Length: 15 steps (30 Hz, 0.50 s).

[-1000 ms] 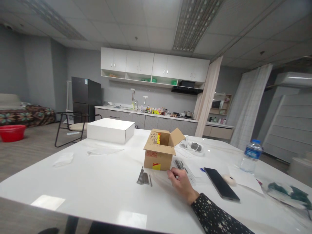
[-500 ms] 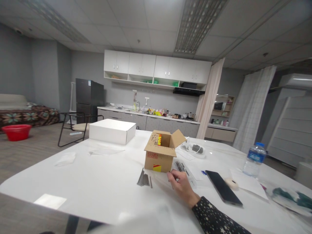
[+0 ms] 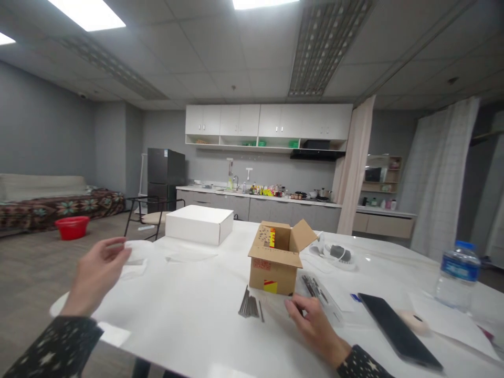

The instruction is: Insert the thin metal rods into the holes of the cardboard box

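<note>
right hand point(image 3: 315, 328) rests on the white counter point(image 3: 189, 315) at abt 5 o'clock of the small cardboard box point(image 3: 275, 265), fingers curled loose and fingertips touching a clear plastic sleeve point(image 3: 321, 294) w/ dark thin rods inside; can't tell if it's actually pinching the sleeve or just pressing on it. left hand point(image 3: 96, 273) is raised off the counter at 9 o'clock, well apart from the box, half open, fingers relaxed, holding nothing. a loose bunch of thin metal pins point(image 3: 249, 306) lies just beside the box at its 7 o'clock, near the right hand but not touching it. risks, as i judge: pins are loose and thin, so a sweep of the right wrist could scatter or roll them; box flaps are open and the box looks light, so a nudge could tip or slide it; the black phone point(image 3: 397, 331) at 3 o'clock sits near the right sleeve, an elbow could shove it; water bottle point(image 3: 457, 273) farther at 3 o'clock could topple if bumped. writing: box has a red stamp and a yellow/red sticker, text too small to read; bottle has a blue label, not legible. white flat box point(image 3: 199, 224) at 11 o'clock, no markings seen.
</note>
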### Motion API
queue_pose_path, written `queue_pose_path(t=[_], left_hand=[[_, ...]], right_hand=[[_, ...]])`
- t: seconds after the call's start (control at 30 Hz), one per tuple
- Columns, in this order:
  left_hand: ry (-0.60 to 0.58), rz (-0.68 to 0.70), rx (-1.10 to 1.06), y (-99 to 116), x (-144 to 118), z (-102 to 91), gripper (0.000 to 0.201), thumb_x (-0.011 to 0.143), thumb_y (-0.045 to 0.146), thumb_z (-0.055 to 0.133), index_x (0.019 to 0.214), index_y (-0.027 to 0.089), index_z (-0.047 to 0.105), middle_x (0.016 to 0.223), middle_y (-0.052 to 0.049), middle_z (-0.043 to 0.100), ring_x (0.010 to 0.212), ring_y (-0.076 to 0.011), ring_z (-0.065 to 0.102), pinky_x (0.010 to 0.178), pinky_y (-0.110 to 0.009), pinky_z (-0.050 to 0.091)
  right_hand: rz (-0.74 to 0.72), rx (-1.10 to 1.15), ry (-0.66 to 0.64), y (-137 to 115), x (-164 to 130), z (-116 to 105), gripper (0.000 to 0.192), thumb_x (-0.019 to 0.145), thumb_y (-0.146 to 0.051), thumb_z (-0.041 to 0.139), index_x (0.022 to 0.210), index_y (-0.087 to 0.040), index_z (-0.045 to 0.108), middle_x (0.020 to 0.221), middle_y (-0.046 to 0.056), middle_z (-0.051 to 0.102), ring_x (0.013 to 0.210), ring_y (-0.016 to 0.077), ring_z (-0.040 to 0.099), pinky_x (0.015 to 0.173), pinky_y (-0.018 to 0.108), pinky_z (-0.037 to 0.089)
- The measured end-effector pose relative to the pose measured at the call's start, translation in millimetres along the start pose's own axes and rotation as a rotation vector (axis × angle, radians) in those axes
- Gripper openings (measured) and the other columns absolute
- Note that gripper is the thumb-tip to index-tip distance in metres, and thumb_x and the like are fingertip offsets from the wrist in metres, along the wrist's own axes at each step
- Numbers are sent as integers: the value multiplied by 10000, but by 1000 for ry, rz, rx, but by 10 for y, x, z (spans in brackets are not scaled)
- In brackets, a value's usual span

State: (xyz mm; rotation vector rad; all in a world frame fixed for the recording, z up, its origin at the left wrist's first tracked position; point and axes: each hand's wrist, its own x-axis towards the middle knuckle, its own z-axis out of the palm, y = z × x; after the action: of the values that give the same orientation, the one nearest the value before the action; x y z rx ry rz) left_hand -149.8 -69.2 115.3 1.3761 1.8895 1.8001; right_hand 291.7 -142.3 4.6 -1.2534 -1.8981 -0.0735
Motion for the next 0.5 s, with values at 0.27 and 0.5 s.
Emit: queue_pose_path(t=[0.27, 0.5], left_hand=[[-220, -38, 408, -782, 615, 145, 385, 793, 236, 544, 1141, 71, 544, 1078, -127, 647, 808, -151, 611, 655, -197, 450], [-250, -17, 630, -952, 669, 200, 319, 797, 234, 505, 1089, 124, 571, 1059, -97, 668, 959, -218, 602, 838, -308, 436]], right_hand=[[-29, 31, -36, -52, 14, -16, 398, 902, -330, 421, 535, -181, 387, 483, -46, 339, 447, 81, 370, 465, 220, 274], [-31, 49, -53, -78, -2, -17, 383, 902, -314, 423, 546, -183, 369, 499, -51, 317, 457, 77, 352, 472, 220, 277]])
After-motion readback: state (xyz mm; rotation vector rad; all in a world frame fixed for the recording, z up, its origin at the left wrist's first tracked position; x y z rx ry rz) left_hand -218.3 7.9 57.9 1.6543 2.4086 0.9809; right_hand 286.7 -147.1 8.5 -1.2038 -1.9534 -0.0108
